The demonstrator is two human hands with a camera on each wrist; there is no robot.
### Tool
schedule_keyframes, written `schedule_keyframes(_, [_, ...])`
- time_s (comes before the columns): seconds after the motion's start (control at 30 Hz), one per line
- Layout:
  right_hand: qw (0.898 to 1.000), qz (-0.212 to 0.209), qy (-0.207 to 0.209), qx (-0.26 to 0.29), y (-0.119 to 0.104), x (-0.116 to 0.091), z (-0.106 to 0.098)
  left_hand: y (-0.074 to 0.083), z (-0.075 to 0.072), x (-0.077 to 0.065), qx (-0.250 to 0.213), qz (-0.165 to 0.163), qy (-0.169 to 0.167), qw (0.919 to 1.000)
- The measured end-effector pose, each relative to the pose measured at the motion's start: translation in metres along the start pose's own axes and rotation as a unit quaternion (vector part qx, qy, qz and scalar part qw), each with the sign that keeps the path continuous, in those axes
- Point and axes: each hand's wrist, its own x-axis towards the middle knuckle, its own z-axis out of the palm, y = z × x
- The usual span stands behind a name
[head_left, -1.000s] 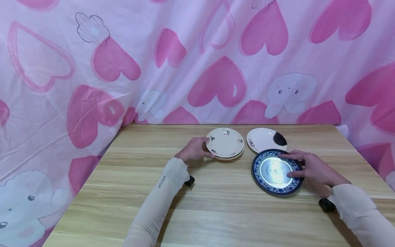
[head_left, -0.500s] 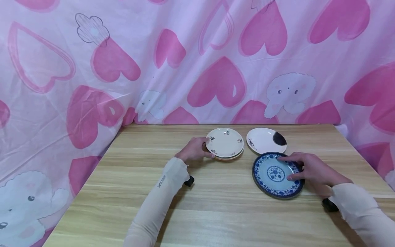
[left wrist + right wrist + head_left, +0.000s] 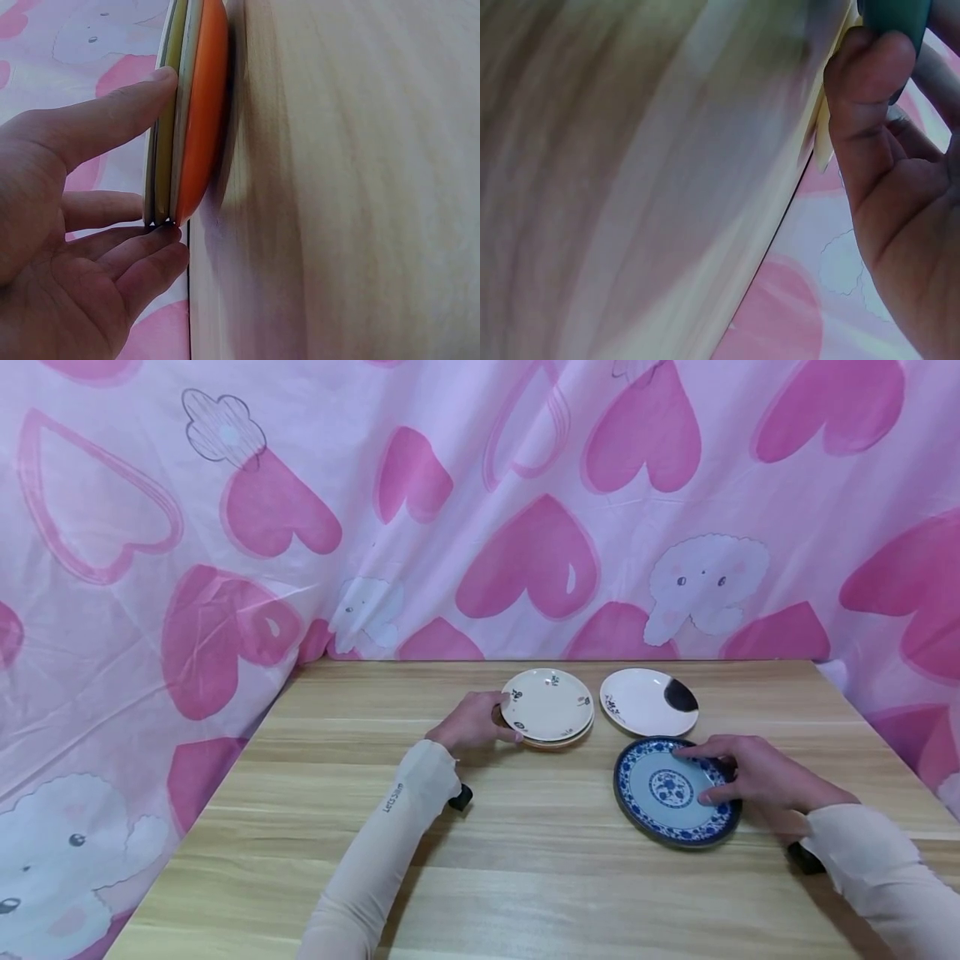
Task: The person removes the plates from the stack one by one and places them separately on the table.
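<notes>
My left hand (image 3: 474, 723) holds the left rim of a stack of small plates (image 3: 547, 703). The top plate is cream with small dark motifs. In the left wrist view, the thumb (image 3: 154, 86) and fingertips touch the rims, and the lowest plate (image 3: 204, 112) is orange underneath. My right hand (image 3: 765, 770) grips a blue-and-white patterned plate (image 3: 670, 789) at its right side, with a finger and thumb over the rim. In the right wrist view, only a dark green piece (image 3: 900, 19) of what it holds shows. Whether this plate touches the table cannot be told.
A white plate (image 3: 645, 703) with a black patch lies just behind the blue one, right of the stack. The wooden table (image 3: 525, 860) ends at a pink heart-patterned cloth (image 3: 420, 552) hanging behind. Black wrist devices (image 3: 461, 798) sit under both forearms.
My right hand has brought the blue-and-white plate slightly nearer and levelled it; its bright glare has gone. More of the white plate shows. My left hand stays on the stack.
</notes>
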Motion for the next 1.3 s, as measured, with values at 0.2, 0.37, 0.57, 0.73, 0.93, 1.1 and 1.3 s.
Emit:
schedule_keyframes(0.2, [1.0, 0.002, -0.012, -0.001, 0.0019, 0.0002, 0.0007, 0.0008, -0.0009, -0.0001, 0.002, 0.0, -0.003, 1.0])
schedule_keyframes(0.37, [1.0, 0.008, -0.018, -0.007, 0.0026, 0.001, 0.0016, 0.0004, -0.0001, -0.0004, 0.002, 0.0, -0.001, 1.0])
schedule_keyframes(0.57, [1.0, 0.014, -0.022, -0.012, 0.003, 0.002, 0.0005, -0.0005, 0.0008, 0.0002, -0.001, 0.003, 0.0, 1.0])
schedule_keyframes(0.73, [0.999, 0.017, -0.024, -0.012, 0.002, 0.0026, -0.0015, -0.0005, 0.001, 0.0007, -0.011, -0.003, 0.002, 0.9999])
schedule_keyframes(0.93, [0.999, 0.018, -0.02, -0.017, 0.0023, 0.0021, -0.0022, -0.001, 0.002, 0.0012, -0.026, 0.002, 0.001, 0.9997])
schedule_keyframes(1.1, [0.999, 0.014, -0.02, -0.021, 0.0032, 0.0021, -0.0027, -0.0009, 0.0026, 0.0007, -0.032, 0.003, 0.002, 0.9995])
schedule_keyframes(1.3, [0.999, 0.007, -0.022, -0.035, 0.0036, 0.0039, -0.0045, -0.0003, 0.0018, 0.0005, -0.035, 0.002, 0.001, 0.9994])
